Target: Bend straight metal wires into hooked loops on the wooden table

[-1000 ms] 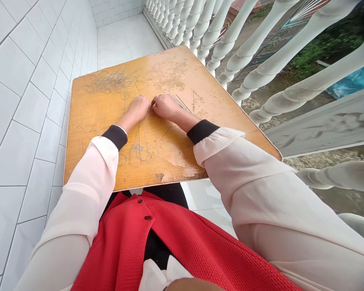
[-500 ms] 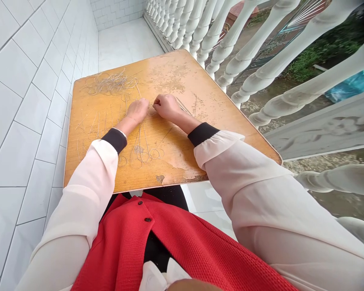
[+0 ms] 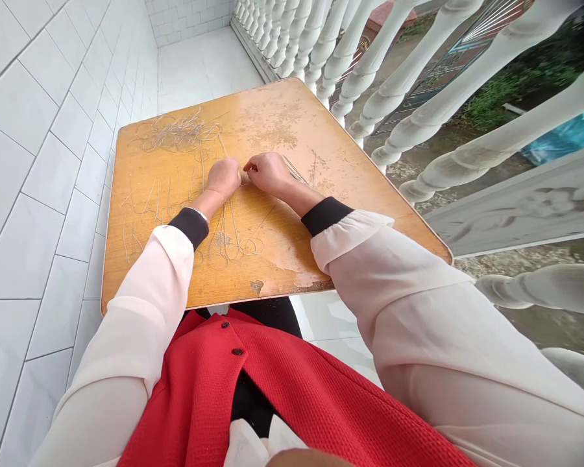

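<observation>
Over the middle of the wooden table (image 3: 292,240), my left hand (image 3: 224,176) and my right hand (image 3: 267,172) are close together, fingertips nearly touching. Both are closed in a pinch; what they hold is too thin and hidden to make out. A tangled heap of thin wires (image 3: 182,131) lies at the table's far left. Several separate bent wires (image 3: 158,198) are spread left of my left hand. Looped wires (image 3: 231,243) lie below my hands, and a few straight wires (image 3: 296,170) show just behind my right hand.
A white tiled wall (image 3: 43,168) runs along the left. White balusters (image 3: 389,97) stand close to the table's right edge. My lap, under a red garment (image 3: 272,370), is at the near edge.
My left hand has shifted slightly right, closer to my right hand, and its forearm has moved with it. My right hand has barely moved.
</observation>
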### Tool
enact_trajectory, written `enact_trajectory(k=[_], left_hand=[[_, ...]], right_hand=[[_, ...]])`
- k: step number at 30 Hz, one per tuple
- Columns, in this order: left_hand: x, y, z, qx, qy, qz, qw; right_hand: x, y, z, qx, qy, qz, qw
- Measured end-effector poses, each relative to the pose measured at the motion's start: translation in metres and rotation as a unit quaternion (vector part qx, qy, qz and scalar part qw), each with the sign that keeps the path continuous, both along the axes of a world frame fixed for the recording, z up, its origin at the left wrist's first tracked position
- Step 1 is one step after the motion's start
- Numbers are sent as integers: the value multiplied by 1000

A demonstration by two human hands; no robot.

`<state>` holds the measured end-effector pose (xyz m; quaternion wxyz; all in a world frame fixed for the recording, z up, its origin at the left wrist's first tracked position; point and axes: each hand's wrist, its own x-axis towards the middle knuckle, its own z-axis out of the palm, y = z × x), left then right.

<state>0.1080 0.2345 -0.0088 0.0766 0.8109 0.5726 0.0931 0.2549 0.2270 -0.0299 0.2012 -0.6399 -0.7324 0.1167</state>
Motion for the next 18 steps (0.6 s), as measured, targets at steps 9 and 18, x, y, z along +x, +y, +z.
enact_trajectory(k=[9,18], left_hand=[[0,-4,5,-12,-1,13,1000],[-3,8,2,-27,-44,-2,999]], right_hand=[[3,0,-1,-2,-21,7,1000],[4,7,-4,-24,2,-6,1000]])
